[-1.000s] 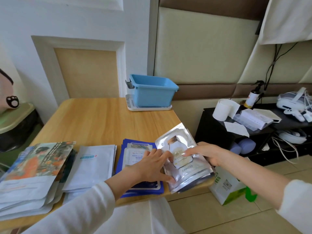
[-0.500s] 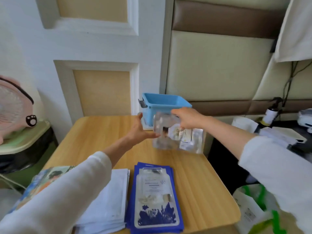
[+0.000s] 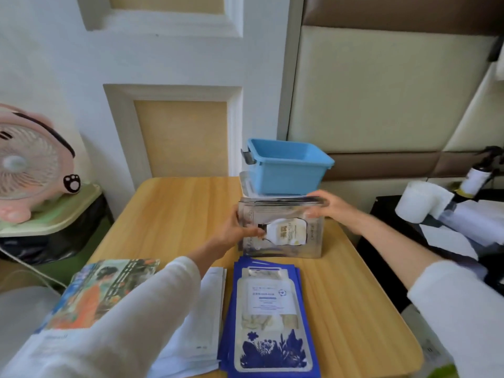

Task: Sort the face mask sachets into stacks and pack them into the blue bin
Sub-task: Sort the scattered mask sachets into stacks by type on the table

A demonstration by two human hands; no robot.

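both my hands are closed on the stack of shiny silver foil face mask sachets (image 3: 283,236). my left hand (image 3: 231,234) grips its left edge with the thumb across the front, and my right hand (image 3: 326,205) pinches the top right corner. the stack stands on edge, facing me, just in front of the rectangular blue plastic bin (image 3: 286,170). its lower edge looks to be down on the pale wooden table (image 3: 169,214), though i cannot tell if it truly touches.

i judge each sachet to be light and floppy, and foil against foil is slick. a loose grip would probably let the middle ones slide out and fan. squeezing the two short ends, with the thumbs flat on the front, should keep the edges square for the lift over the bin's rim. the bin sits on a flat white plastic lid (image 3: 245,184) and looks open and ready.

nearer me, three more piles lie flat on the table: dark blue sachets with a floral print (image 3: 270,309), plain white sachets (image 3: 210,304) and sachets with a painted picture (image 3: 103,290), partly under my sleeve.

the tabletop is smooth wood grain. it is pushed against a white panelled wall and a cream padded one. a pink fan (image 3: 30,162) sits to the left. a white paper roll (image 3: 417,200) sits on a dark shelf to the right.
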